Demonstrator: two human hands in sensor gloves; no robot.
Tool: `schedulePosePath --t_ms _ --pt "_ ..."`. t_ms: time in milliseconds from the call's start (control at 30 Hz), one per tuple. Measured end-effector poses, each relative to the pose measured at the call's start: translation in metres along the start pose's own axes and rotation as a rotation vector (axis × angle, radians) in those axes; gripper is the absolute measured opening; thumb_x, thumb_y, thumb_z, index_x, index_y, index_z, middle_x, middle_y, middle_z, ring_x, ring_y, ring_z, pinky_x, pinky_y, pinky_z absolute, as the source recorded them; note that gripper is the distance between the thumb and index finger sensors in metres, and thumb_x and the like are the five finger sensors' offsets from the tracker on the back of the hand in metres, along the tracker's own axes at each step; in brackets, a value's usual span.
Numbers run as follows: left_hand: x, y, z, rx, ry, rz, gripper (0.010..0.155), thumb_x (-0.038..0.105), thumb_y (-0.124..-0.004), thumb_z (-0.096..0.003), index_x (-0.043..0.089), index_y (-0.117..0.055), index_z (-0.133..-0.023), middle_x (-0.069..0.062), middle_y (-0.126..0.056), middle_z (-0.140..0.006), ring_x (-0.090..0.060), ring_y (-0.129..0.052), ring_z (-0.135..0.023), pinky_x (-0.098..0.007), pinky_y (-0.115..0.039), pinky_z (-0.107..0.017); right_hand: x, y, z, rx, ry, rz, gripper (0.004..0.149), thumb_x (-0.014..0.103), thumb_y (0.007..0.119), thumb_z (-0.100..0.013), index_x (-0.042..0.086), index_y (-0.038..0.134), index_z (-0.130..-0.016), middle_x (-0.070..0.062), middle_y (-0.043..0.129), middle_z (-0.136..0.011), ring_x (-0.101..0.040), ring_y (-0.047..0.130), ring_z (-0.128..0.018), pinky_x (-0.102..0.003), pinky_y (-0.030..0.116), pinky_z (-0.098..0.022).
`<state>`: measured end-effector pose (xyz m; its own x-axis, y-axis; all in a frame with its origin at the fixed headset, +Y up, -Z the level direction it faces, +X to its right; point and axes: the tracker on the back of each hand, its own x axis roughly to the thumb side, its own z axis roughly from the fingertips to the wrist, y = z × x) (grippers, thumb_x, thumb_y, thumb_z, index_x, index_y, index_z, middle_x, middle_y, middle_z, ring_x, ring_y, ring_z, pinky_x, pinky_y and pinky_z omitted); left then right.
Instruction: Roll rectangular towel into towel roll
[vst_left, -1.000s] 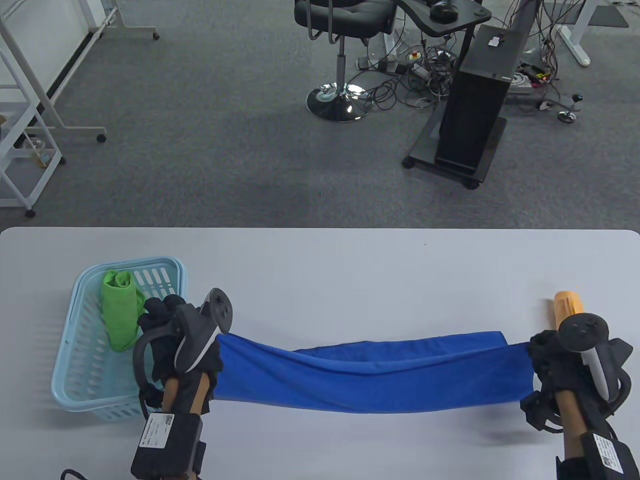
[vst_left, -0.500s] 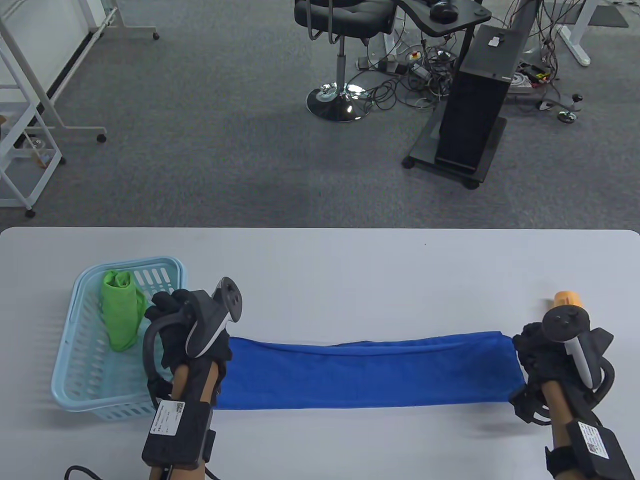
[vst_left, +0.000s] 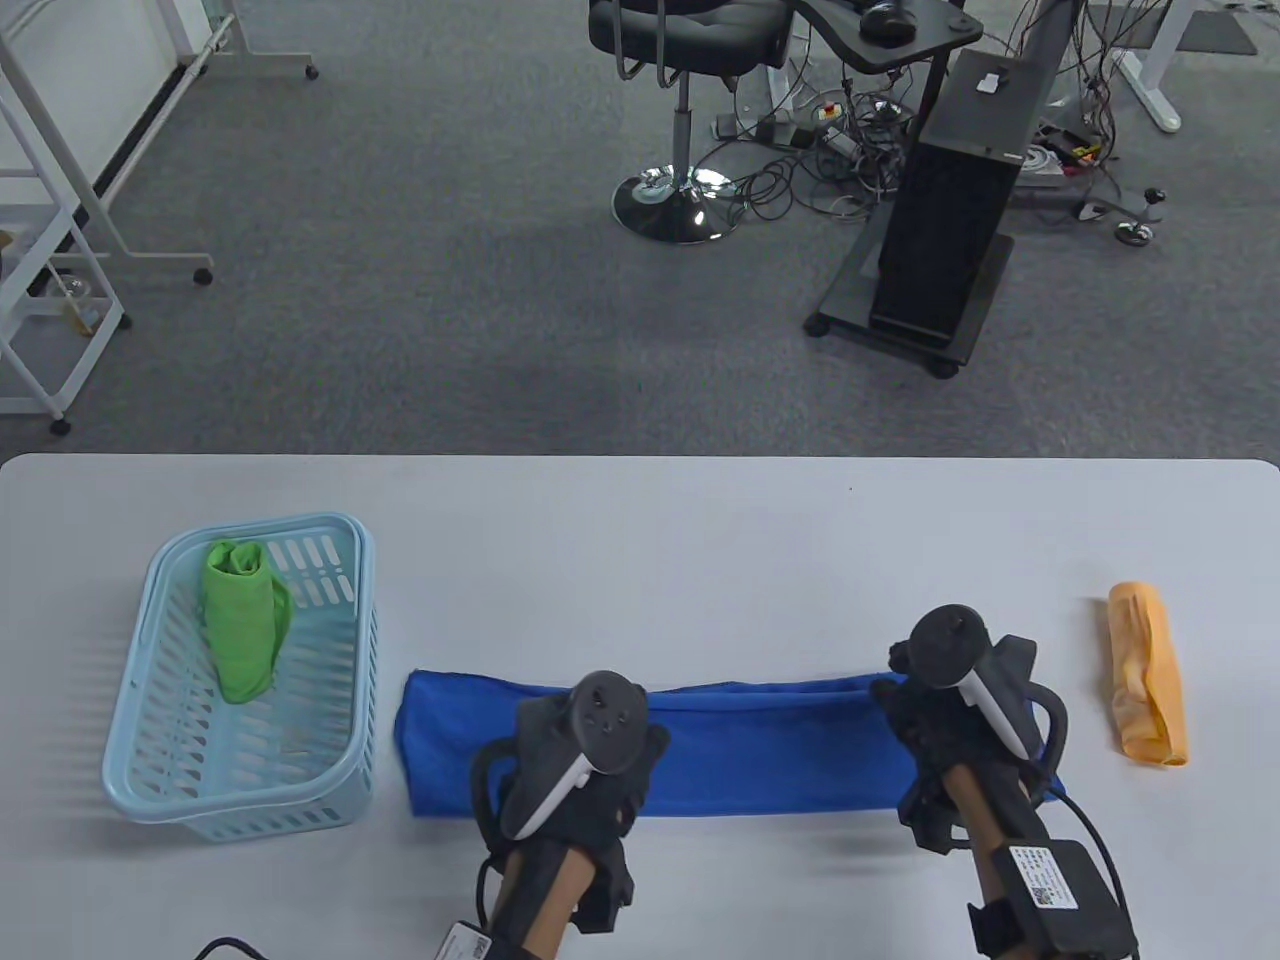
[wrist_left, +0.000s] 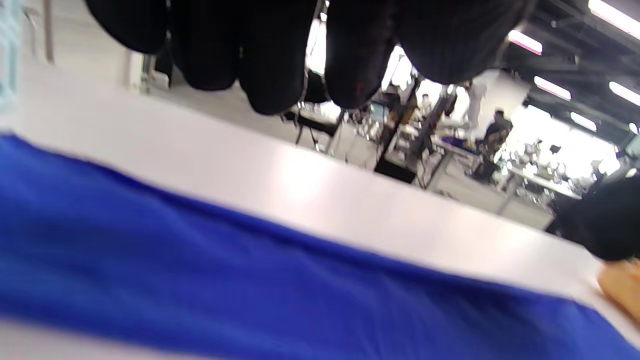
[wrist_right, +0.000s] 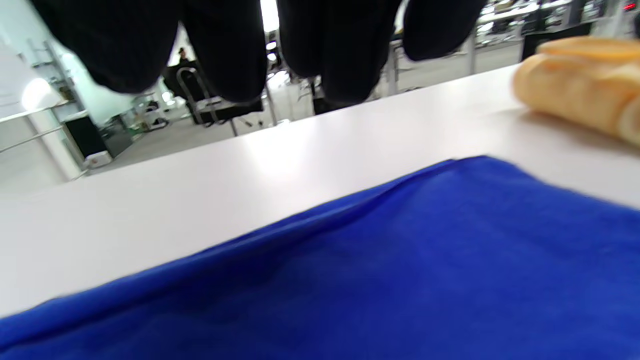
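We are holding nothing: our left hand (vst_left: 585, 765) and right hand (vst_left: 950, 715) are both hovering over the blue towel (vst_left: 740, 745), and in the wrist views the gloved fingers (wrist_left: 272, 55) are hanging loose above the cloth, clear of it. The towel is lying flat as a folded strip on the table (vst_left: 640, 530), its long axis running left to right across our front. Its left end is lying just beside the light-blue basket (vst_left: 150, 700) that is holding a green towel roll (vst_left: 238, 625); its right end is reaching toward the orange towel roll (vst_left: 1148, 675). Our right hand is sitting over the right end, while our left is nearer the middle. Rolling along the long axis, we judge, would best start from the right end, toward the basket.
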<state>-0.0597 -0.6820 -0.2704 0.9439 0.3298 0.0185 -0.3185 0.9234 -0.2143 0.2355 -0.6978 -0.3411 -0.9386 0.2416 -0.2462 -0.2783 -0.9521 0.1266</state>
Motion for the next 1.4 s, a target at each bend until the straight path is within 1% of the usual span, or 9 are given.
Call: schedulePosePath --t_ms 100,200,267,500,800,933,1100,1267,1400 --pt "0.01 -0.028 -0.004 -0.024 -0.016 -0.036 0.061 0.052 -0.074 -0.0422 0.026 -0.078 -0.097 -0.017 -0.079 -0.102 -0.048 -0.069 -0.096 -0.065 -0.056 -0.067 0.015 0.012 0.002 0.025 -0.057 0.024 0.066 0.045 0.078 -0.032 0.019 0.07 -0.092 -0.014 0.051 -0.103 -0.032 0.071 -0.09 -0.06 0.054 -0.068" --pt "0.015 -0.053 -0.008 0.095 0.002 -0.07 0.058 0.048 -0.078 -0.0405 0.025 -0.081 -0.093 -0.017 -0.077 -0.1 -0.046 -0.064 -0.097 -0.063 -0.054 -0.067 0.024 0.022 0.002 0.052 -0.09 0.032 0.066 0.045 0.078 -0.032 0.019 0.07 -0.092 -0.014 0.05 -0.103 -0.032 0.071 -0.09 -0.06 0.054 -0.068" --pt "0.016 -0.066 -0.012 0.074 -0.019 -0.058 0.057 0.047 -0.08 -0.0397 0.026 -0.083 -0.092 -0.017 -0.08 -0.097 -0.046 -0.068 -0.093 -0.062 -0.055 -0.066 0.027 0.025 0.001 0.071 -0.096 0.046 0.067 0.045 0.078 -0.032 0.02 0.07 -0.093 -0.013 0.05 -0.103 -0.031 0.07 -0.091 -0.06 0.053 -0.069" --pt "0.021 -0.084 -0.014 0.036 -0.038 -0.181 0.06 0.053 -0.081 -0.0371 0.031 -0.081 -0.093 -0.014 -0.08 -0.095 -0.043 -0.069 -0.091 -0.062 -0.055 -0.067 0.041 0.053 -0.017 0.136 -0.127 0.045 0.07 0.046 0.078 -0.031 0.021 0.065 -0.095 -0.011 0.046 -0.105 -0.032 0.065 -0.094 -0.061 0.049 -0.07" --pt "0.028 -0.099 -0.02 -0.035 -0.03 -0.35 0.071 0.057 -0.082 -0.0357 0.027 -0.073 -0.1 -0.014 -0.075 -0.098 -0.044 -0.064 -0.094 -0.063 -0.051 -0.069 0.091 0.094 -0.035 0.255 -0.203 0.113 0.078 0.048 0.079 -0.03 0.032 0.051 -0.102 -0.006 0.027 -0.108 -0.034 0.031 -0.103 -0.061 0.032 -0.074" --pt "0.028 -0.108 -0.023 -0.069 -0.002 -0.437 0.068 0.052 -0.081 -0.0384 0.028 -0.07 -0.101 -0.013 -0.076 -0.097 -0.042 -0.067 -0.092 -0.062 -0.053 -0.068 0.109 0.11 -0.042 0.271 -0.204 0.143 0.069 0.041 0.082 -0.031 0.029 0.061 -0.096 -0.008 0.031 -0.107 -0.035 0.032 -0.102 -0.06 0.033 -0.074" --pt "0.025 -0.104 -0.023 0.007 -0.007 -0.417 0.043 0.037 -0.085 -0.0403 0.029 -0.086 -0.082 -0.006 -0.087 -0.088 -0.037 -0.077 -0.087 -0.06 -0.061 -0.066 0.113 0.109 -0.042 0.2 -0.208 0.085 0.047 0.032 0.087 -0.026 0.025 0.082 -0.073 -0.01 0.047 -0.102 -0.034 0.051 -0.096 -0.058 0.045 -0.071" --pt "0.015 -0.081 -0.021 0.079 0.02 -0.279 0.042 0.036 -0.084 -0.0398 0.029 -0.088 -0.081 -0.008 -0.086 -0.088 -0.038 -0.076 -0.088 -0.06 -0.06 -0.067 0.1 0.086 -0.04 0.226 -0.16 -0.027 0.046 0.033 0.086 -0.028 0.027 0.081 -0.074 -0.008 0.063 -0.097 -0.032 0.069 -0.089 -0.057 0.055 -0.068" --pt "0.003 -0.054 -0.008 0.227 -0.045 -0.164 0.042 0.037 -0.084 -0.0393 0.033 -0.086 -0.081 -0.006 -0.083 -0.092 -0.037 -0.073 -0.09 -0.06 -0.057 -0.068 0.079 0.047 -0.032 0.265 -0.148 -0.407 0.048 0.037 0.087 -0.03 0.03 0.079 -0.076 -0.009 0.066 -0.097 -0.028 0.08 -0.085 -0.055 0.06 -0.067"
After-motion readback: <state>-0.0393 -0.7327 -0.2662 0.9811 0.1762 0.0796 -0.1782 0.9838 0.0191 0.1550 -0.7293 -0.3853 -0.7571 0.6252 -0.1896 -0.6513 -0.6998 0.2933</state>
